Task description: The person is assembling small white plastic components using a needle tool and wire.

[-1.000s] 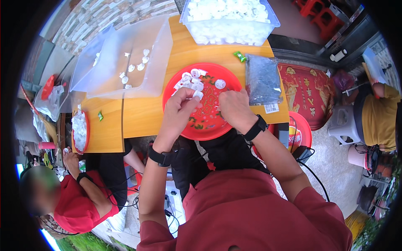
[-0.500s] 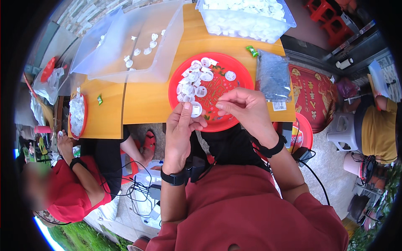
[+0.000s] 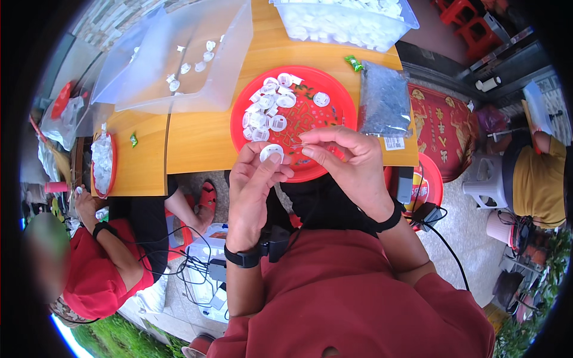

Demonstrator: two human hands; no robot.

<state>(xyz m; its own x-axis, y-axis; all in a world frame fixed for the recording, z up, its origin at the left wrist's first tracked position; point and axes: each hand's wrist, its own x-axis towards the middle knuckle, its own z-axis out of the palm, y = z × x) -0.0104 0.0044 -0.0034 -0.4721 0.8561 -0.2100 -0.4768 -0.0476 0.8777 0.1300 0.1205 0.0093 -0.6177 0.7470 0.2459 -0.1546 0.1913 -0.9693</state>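
My left hand [image 3: 249, 194] pinches a small round white plastic piece [image 3: 271, 153] between thumb and fingers, its flat face turned up. Close by on the right, my right hand [image 3: 353, 164] holds a thin metal pin [image 3: 296, 145] between thumb and forefinger, its end pointing at the white piece with a small gap. Both hands are over the near side of a red round tray [image 3: 345, 101] with a printed pattern. Similar white pieces [image 3: 262, 114] lie heaped on the tray's left half, and a lone white piece [image 3: 321, 99] sits at its right.
Behind the tray stand a clear bin [image 3: 200, 102] with a few white pieces and another bin [image 3: 349, 37] full of them. A clear bag of dark small parts [image 3: 385, 98] and a green wrapper [image 3: 353, 62] lie right. Another person [image 3: 113, 268] sits at left beside a smaller tray [image 3: 102, 164].
My left hand has turned the white piece slightly and moved it a little left. The right hand has shifted slightly, and the pin now shows between its fingertips. The whole view has shifted slightly.
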